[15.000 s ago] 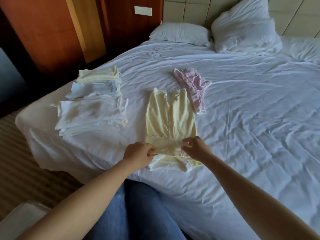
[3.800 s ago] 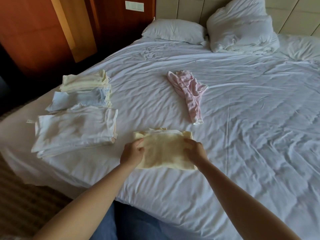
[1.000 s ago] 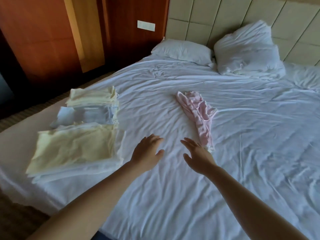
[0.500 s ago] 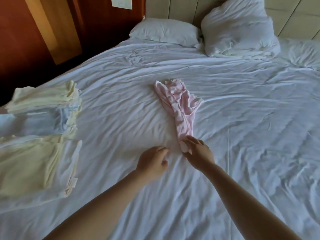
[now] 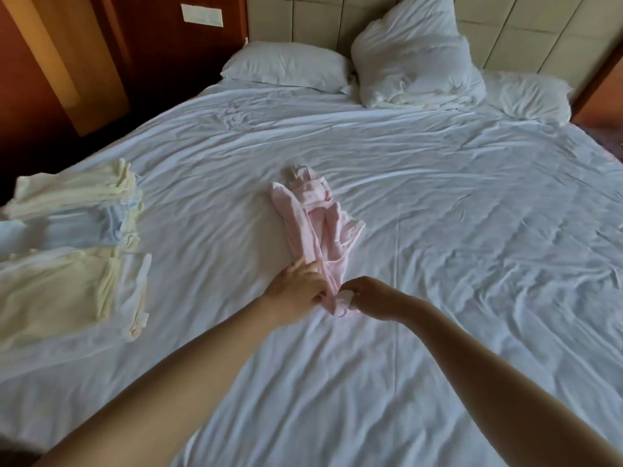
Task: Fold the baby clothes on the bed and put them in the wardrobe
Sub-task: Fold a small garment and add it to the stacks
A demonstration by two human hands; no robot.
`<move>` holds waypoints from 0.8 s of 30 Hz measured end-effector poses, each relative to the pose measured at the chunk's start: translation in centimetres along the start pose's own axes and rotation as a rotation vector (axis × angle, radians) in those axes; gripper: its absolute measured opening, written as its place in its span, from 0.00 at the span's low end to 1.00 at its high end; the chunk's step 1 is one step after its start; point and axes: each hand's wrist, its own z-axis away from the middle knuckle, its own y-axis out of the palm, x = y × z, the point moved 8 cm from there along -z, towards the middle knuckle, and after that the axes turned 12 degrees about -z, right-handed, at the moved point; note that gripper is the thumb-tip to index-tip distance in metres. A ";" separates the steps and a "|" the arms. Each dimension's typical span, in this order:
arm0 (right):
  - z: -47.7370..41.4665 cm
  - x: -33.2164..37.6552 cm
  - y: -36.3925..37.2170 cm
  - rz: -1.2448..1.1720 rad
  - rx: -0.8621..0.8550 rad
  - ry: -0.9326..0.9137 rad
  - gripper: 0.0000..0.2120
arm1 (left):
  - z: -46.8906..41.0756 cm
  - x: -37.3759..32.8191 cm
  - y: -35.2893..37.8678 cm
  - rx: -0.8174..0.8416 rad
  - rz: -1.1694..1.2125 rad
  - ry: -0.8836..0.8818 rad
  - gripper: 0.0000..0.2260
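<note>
Centre frame, a crumpled pink baby garment [image 5: 317, 227] lies on the white bed [image 5: 455, 203] as the left hand [image 5: 295, 291] and right hand [image 5: 374, 298] pinch its near end. Folded clothes [image 5: 67, 251] sit at left.

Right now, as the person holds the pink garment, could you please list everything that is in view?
pink baby garment: one, pink, unfolded, middle of the bed
near pile: one, pale yellow over white, folded, bed's left edge
far pile: one, pale yellow over light blue, folded, behind the near pile
pillows: three, white, head of the bed
bed sheet: one, white, wrinkled
headboard: one, beige, padded, behind the pillows
switch plate: one, white, on the wood wall
wood panels: reddish brown, far left
left hand: grips the garment's near end
right hand: pinches the same end
</note>
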 end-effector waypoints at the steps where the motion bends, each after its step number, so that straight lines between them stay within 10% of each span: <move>1: 1.4 -0.1 0.5 0.088 0.053 0.039 0.09 | 0.8 -1.3 -0.5 0.007 0.047 0.004 0.09; 8: 9.9 -4.7 5.5 0.402 0.431 0.478 0.10 | 7.6 -10.7 0.0 0.203 0.402 0.046 0.13; 12: 11.4 -3.9 6.4 0.490 0.488 0.411 0.18 | 8.9 -9.3 -0.9 0.088 0.366 0.006 0.08; 24: -2.9 7.4 3.0 0.300 -0.212 -0.098 0.16 | 8.2 8.3 -1.6 -0.097 0.275 -0.495 0.19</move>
